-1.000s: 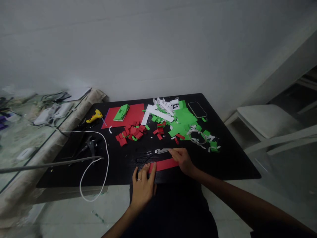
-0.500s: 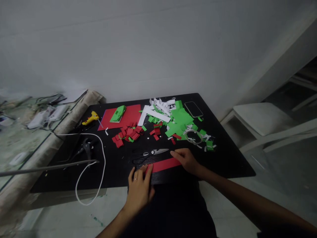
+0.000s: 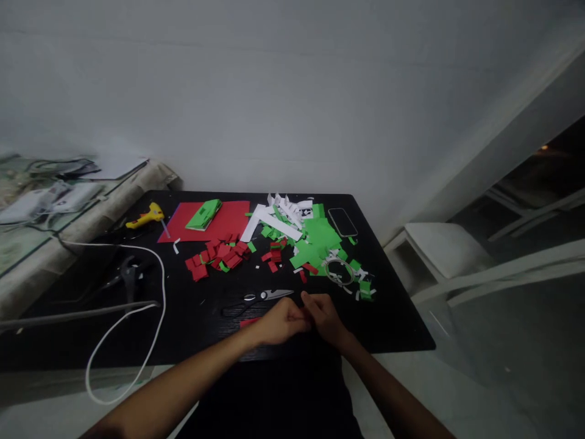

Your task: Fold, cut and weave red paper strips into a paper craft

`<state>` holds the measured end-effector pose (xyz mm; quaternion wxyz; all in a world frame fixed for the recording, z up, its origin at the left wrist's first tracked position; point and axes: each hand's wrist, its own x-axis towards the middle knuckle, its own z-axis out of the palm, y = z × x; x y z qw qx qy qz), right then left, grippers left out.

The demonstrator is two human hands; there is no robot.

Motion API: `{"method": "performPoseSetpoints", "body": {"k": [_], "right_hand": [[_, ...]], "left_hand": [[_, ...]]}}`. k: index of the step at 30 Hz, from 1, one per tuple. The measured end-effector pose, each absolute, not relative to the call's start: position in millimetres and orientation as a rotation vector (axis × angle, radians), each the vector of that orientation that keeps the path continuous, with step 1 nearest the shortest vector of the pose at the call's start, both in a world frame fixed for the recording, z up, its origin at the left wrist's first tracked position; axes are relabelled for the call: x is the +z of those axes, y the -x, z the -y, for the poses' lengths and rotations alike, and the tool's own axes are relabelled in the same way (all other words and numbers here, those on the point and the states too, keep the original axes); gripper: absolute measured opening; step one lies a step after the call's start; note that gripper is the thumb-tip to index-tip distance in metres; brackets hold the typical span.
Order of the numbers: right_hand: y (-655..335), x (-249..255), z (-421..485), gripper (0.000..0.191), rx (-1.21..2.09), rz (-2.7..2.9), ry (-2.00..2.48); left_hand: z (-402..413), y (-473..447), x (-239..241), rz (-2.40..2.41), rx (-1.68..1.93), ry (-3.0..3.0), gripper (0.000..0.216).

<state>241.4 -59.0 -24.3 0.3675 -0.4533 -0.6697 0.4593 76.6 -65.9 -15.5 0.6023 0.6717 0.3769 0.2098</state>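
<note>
A red paper strip (image 3: 249, 322) lies near the table's front edge, mostly covered by my hands and left forearm. My left hand (image 3: 282, 321) is closed at the strip's right part, its fingertips against the other hand. Beside it, my right hand (image 3: 323, 316) is closed too, thumb up, on the strip's right end; the paper between the fingers is largely hidden. Just beyond the hands lie scissors (image 3: 262, 297) with black handles, the blades pointing right.
Behind are folded red paper pieces (image 3: 222, 253), green paper (image 3: 320, 241), white strips (image 3: 278, 222), a tape ring (image 3: 339, 272) and a phone (image 3: 342, 222). At left are a yellow glue gun (image 3: 146, 216), a red sheet (image 3: 183, 219) and a white cable (image 3: 159, 280).
My left hand has slid right along the strip, from its left end to beside my right hand, and its fingers have closed. The camera view has shifted, so the table appears further left.
</note>
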Motion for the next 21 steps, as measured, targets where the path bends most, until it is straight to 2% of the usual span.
{"method": "performPoseSetpoints", "body": {"k": [2,4,10,18,21], "right_hand": [[-240.6,-25.5,60.1,0.062,1.165,1.711,1.181],[-239.3,-26.0,62.0,0.061,1.155,1.712,1.188],[-237.4,-23.0,64.7,0.057,1.144,1.713,1.193],[-237.3,-23.5,64.7,0.055,1.129,1.71,1.185],[-238.1,-24.3,64.8,0.055,1.134,1.707,1.187]], "left_hand": [[59.5,-71.7,-25.8,-0.873,0.468,-1.511,0.039],[57.2,-62.0,-33.5,-0.89,0.466,-1.476,0.029],[65.6,-25.0,-38.2,-0.919,0.483,-1.438,0.033],[84.0,10.5,-23.4,-0.956,0.557,-1.432,0.058],[91.9,18.1,-16.3,-0.99,0.57,-1.417,0.054]]}}
